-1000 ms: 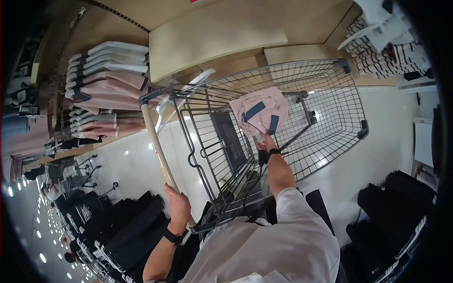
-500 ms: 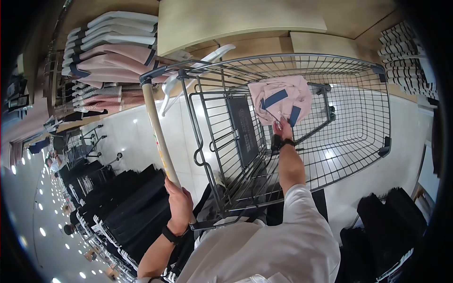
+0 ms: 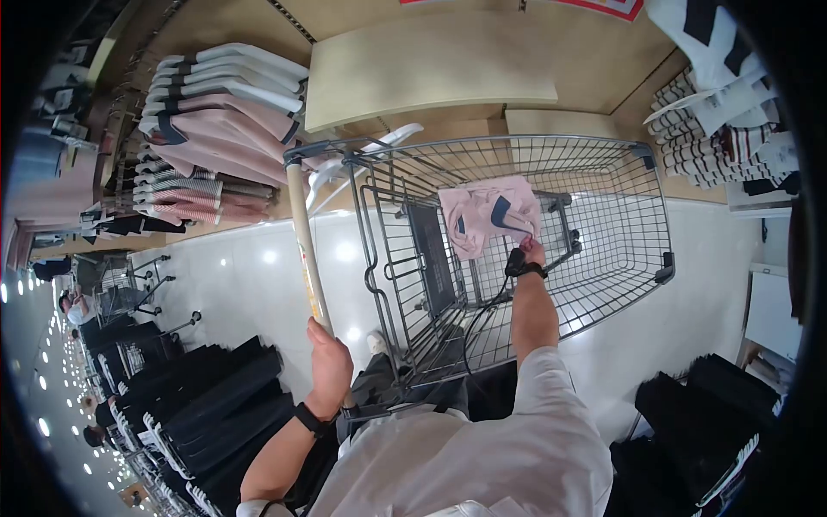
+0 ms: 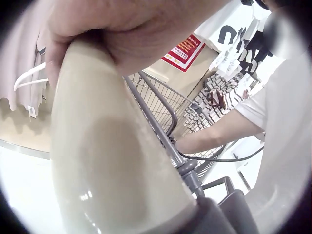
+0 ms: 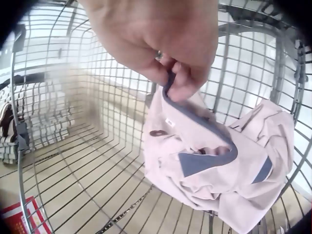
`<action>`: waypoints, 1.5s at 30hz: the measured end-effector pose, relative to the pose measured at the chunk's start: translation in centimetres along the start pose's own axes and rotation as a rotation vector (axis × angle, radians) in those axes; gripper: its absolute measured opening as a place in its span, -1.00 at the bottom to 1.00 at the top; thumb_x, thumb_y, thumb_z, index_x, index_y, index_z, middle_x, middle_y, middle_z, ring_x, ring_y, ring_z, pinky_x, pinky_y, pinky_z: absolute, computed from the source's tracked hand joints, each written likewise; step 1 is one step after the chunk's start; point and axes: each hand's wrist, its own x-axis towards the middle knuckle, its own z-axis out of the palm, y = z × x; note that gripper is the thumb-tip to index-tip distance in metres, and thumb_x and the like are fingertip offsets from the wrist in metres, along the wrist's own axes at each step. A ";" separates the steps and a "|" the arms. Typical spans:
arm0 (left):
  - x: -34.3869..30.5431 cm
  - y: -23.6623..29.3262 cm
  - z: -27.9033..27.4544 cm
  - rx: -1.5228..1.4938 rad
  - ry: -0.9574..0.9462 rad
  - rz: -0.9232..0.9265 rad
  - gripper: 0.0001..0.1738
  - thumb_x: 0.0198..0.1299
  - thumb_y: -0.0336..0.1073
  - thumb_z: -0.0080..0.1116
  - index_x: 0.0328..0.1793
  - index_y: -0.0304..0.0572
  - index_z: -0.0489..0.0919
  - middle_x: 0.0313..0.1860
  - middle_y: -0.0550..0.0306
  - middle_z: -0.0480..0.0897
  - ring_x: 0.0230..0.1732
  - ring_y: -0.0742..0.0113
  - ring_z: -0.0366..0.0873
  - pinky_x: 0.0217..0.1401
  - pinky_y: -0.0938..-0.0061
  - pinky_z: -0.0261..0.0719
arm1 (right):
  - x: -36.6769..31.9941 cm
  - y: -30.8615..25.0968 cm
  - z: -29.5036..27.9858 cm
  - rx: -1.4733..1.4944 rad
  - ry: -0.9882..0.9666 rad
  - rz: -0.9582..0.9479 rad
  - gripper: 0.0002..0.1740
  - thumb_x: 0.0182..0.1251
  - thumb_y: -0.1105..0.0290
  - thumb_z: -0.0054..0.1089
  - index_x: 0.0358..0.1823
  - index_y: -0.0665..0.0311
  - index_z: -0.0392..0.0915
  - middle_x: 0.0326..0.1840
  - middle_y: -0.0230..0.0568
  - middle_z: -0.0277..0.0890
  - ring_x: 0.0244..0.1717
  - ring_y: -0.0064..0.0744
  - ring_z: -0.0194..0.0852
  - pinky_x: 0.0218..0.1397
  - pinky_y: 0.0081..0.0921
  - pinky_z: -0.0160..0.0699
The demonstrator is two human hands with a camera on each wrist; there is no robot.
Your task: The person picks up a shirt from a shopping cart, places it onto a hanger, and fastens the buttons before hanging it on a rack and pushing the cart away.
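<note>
My left hand (image 3: 330, 369) grips the pale handle (image 3: 303, 241) of a grey wire shopping cart (image 3: 594, 140); in the left wrist view, fingers curl over that handle. Reaching into the basket, my right hand (image 3: 533, 255) pinches the navy edging of a pink shirt (image 3: 472, 211) between thumb and fingers. The right wrist view shows the edging drawn up to the fingertips, while the rest of the shirt (image 5: 253, 195) lies crumpled against the wires. A small white label sits inside the fabric below the pinch.
White and pink shirts (image 3: 228, 129) hang on a rail at the left, beside a wooden shelf (image 3: 431, 69). Striped clothes (image 3: 702, 159) hang at the right. Racks of black garments (image 3: 215, 388) flank the cart on the near side. A white hanger (image 3: 379, 142) appears behind the cart's handle end.
The right hand has pulled the shirt's navy edging toward the right, and the shirt's folds have shifted. The left hand keeps its hold on the handle. The head view has swung about slightly.
</note>
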 end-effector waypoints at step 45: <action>0.2 0.6 0.0 -0.018 -0.073 -0.003 -0.25 0.16 -0.59 -0.02 0.41 -0.64 -0.12 0.21 -0.71 0.24 -0.10 -0.47 0.51 -0.12 0.02 0.57 | -1.0 5.1 -4.6 -0.292 0.052 0.239 -0.66 0.24 0.29 0.25 -0.01 0.02 0.35 -0.21 -0.17 0.32 -0.38 -0.29 0.43 -0.42 -0.47 0.63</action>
